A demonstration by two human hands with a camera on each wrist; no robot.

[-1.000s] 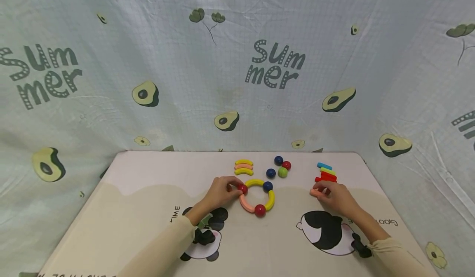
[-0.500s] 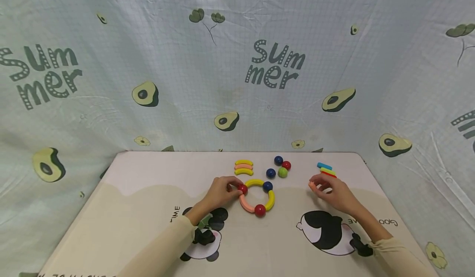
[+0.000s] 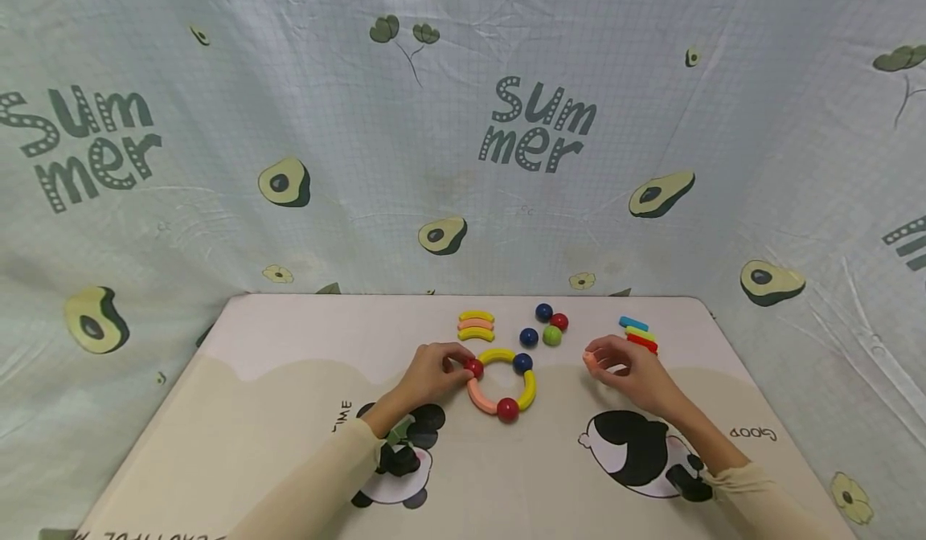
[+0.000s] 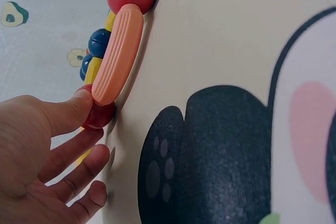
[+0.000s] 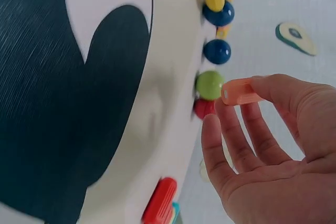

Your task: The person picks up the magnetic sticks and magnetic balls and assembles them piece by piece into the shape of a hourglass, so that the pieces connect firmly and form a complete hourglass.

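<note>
- what is the left hand (image 3: 434,373) doing?
- its thumb and finger are pinching a red ball (image 4: 101,116) in the ring (image 3: 497,355).
- where is the ring lying?
- it is lying on the table (image 3: 268,419), in from the far edge.
- and the right hand (image 3: 635,373)?
- it is pinching an orange stick (image 5: 240,92) over the table, toward the right edge. more sticks (image 3: 642,345) are lying near the far right corner.

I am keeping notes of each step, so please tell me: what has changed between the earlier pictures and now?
The right hand's grip, holding the orange piece, has moved left, toward the ring. Nothing was let go. The left hand's grip still pinches a red ball of the ring; the loose balls and three curved pieces stayed in place.
</note>
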